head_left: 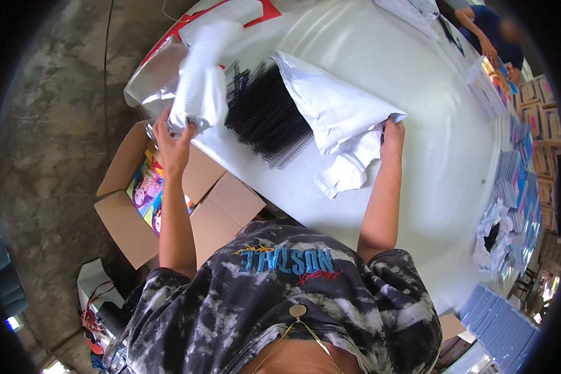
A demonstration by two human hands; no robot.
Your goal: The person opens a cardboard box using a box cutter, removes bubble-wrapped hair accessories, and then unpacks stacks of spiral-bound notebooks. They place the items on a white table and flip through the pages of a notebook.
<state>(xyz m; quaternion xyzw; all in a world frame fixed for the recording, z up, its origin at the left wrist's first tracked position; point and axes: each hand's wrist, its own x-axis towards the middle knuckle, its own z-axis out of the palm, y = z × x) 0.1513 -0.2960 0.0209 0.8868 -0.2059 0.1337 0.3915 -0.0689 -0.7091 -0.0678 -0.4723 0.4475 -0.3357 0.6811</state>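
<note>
A pile of black wire binding coils (265, 115) lies on the white tabletop between my hands. My left hand (172, 144) is closed on the near end of a bunched white wrapping sheet (201, 93), whose far end is smeared by motion. On the other side, my right hand (392, 138) pinches the corner of a white ribbed wrapping sheet (330, 103). That sheet slants over the right edge of the coils, and a crumpled part hangs toward me. I cannot tell whether the two white pieces are joined.
An open cardboard box (128, 224) with colourful printed covers stands below the table edge at left. Red sheets and a white roll (224, 22) lie at the far left. Stacks of blue-edged books (502, 327) line the right. Another person (495, 37) works at far right.
</note>
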